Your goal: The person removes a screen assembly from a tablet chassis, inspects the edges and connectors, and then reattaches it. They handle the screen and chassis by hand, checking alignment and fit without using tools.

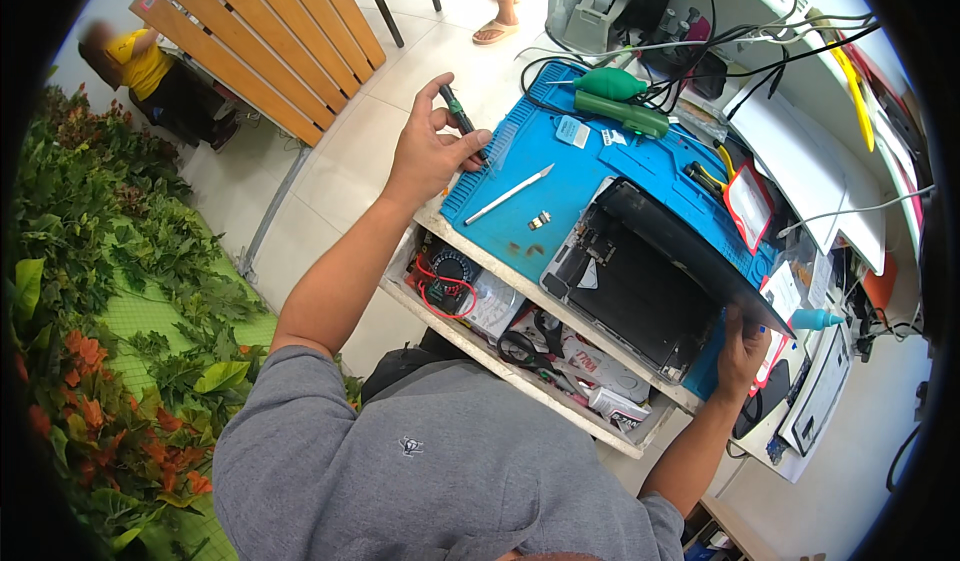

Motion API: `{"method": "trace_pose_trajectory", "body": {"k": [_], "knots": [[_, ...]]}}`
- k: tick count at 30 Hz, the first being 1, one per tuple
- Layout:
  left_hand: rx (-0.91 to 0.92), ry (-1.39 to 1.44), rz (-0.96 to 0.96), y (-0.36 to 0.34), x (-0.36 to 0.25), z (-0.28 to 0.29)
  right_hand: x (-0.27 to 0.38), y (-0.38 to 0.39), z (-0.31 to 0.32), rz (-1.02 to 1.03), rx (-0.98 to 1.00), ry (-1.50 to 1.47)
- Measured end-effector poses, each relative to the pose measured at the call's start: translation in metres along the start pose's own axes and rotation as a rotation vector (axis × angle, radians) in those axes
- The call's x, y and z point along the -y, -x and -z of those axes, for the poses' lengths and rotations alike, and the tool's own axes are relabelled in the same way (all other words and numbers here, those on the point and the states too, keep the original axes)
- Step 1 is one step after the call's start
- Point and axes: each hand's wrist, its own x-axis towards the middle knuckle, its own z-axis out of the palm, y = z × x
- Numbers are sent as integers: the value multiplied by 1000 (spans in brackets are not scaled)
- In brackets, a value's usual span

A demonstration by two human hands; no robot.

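L hand point(432, 151) is gripping a pen-shaped tool point(457, 109) btwn thumb & fingers, above the left edge of the blue mat point(580, 178); tool tip is pointing down. R hand point(740, 356) is gripping the right end of the screen point(690, 236), which is leaning up over the open casing point(640, 286). Casing is lying along the mat's near edge, twd the near right corner. Knife point(510, 194) & small metal part point(540, 221) are lying btwn mat's left edge & casing. Green blower point(610, 83) is resting nr the far edge. Below, an open drawer point(590, 423) is holding scissors point(522, 353), etc.
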Motion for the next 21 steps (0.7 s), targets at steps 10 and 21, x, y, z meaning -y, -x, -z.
{"method": "trace_pose_trajectory", "body": {"k": [10, 21], "knots": [[-32, -49, -57, 5, -2, -6, 1, -1, 0, 7, 18, -10], [-33, -113, -68, 5, -3, -7, -3, -1, 2, 28, 23, -17]]}}
